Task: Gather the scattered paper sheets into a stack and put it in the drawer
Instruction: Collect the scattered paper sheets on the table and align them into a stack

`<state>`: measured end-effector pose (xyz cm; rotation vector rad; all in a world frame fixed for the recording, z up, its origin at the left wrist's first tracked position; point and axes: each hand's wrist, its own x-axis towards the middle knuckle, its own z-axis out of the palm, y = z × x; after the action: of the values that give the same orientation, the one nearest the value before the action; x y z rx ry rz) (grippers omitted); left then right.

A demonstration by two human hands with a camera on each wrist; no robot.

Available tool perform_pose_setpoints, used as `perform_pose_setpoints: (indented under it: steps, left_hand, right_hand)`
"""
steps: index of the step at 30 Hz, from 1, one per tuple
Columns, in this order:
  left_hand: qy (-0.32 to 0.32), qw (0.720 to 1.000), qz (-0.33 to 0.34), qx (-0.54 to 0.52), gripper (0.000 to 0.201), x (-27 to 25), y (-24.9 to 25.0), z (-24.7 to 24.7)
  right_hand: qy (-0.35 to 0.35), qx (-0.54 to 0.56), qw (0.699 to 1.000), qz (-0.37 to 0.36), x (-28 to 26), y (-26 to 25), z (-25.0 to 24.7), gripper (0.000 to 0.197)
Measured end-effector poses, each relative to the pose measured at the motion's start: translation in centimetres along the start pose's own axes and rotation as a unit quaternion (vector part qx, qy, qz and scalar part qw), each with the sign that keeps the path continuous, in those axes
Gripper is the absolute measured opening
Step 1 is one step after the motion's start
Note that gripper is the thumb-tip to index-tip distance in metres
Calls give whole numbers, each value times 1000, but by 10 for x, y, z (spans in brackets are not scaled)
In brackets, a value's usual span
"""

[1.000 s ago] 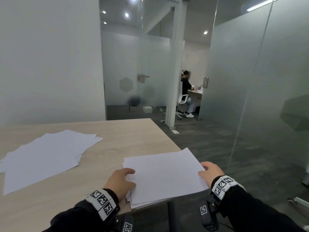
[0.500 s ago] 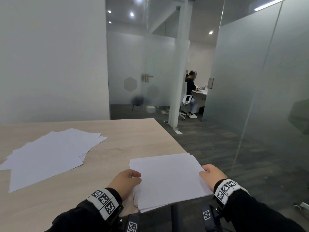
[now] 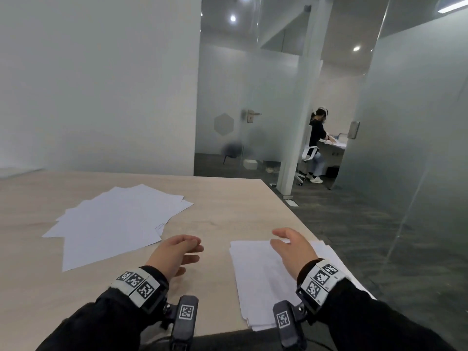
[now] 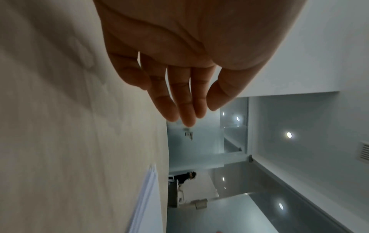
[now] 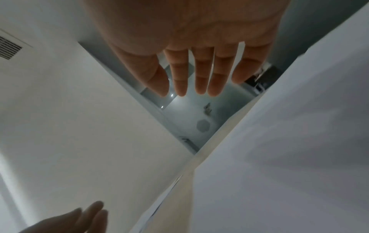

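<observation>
A gathered stack of white sheets lies at the near right corner of the wooden table, overhanging its right edge. My right hand hovers over that stack, fingers straight, holding nothing; the right wrist view shows the same stack under my right hand. My left hand is open above bare wood, left of the stack, and my left hand is empty in its wrist view. A loose fan of scattered sheets spreads to the left. No drawer is in view.
The table's right edge drops to a dark floor. Frosted glass partitions stand on the right, a white wall behind the table. A seated person works at a far desk.
Both hands have let go of the gathered stack and lifted off it. My left hand moved left over the table; the right one moved in over the stack. The view swung left.
</observation>
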<state>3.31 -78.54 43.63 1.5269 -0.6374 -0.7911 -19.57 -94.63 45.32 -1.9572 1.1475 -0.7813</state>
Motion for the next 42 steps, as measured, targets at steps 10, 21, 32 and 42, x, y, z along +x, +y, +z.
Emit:
perform_pose_setpoints:
  steps: [10,21,32,42]
  left_hand:
    - [152,974,16,-165,11,22,-18,-111]
    - [284,936,103,181,16,53,-28,-194]
    - [243,887,-8,393,29,111,-28,-231]
    - [173,849,-69,495,50,127,-29,-230]
  right_hand:
    - [-95,149,983,46,30,-66,145,14]
    - [-155,61,985,-32,73,-94,241,18]
    - [-75,-34,996,26,162,-111,284,15]
    - [-177,-185,966,28,230,-103,314,77]
